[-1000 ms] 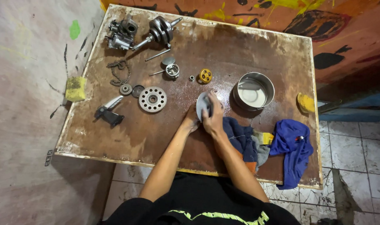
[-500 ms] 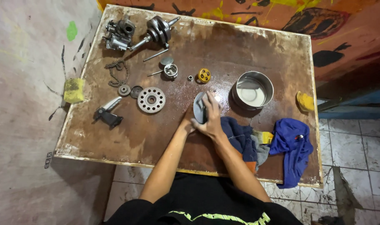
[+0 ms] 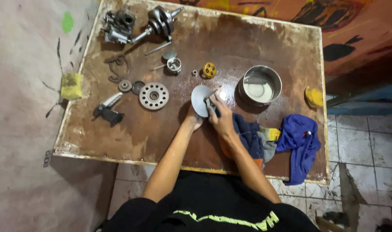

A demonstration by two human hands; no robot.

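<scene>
- Gripping the grey metal disc (image 3: 200, 100), the left hand (image 3: 193, 122) propped it on edge.
- The right hand (image 3: 220, 119) pinched a small dark pad (image 3: 211, 104) against its face, apparently mid-clean.
- The toothed gear (image 3: 153, 96) and crankshaft (image 3: 158, 22) lay untouched.

One round metal disc (image 3: 200, 99), one large toothed gear (image 3: 153, 96), one yellow gear (image 3: 209, 70) and one steel bowl (image 3: 259, 85). Two yellow sponges: left (image 3: 71, 86), right (image 3: 314, 97). Two hands: left (image 3: 193, 121), right (image 3: 220, 119).

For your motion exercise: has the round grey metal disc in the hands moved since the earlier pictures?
Yes. The round grey metal disc now stands slightly further from the steel pot, towards the toothed gear.
</scene>
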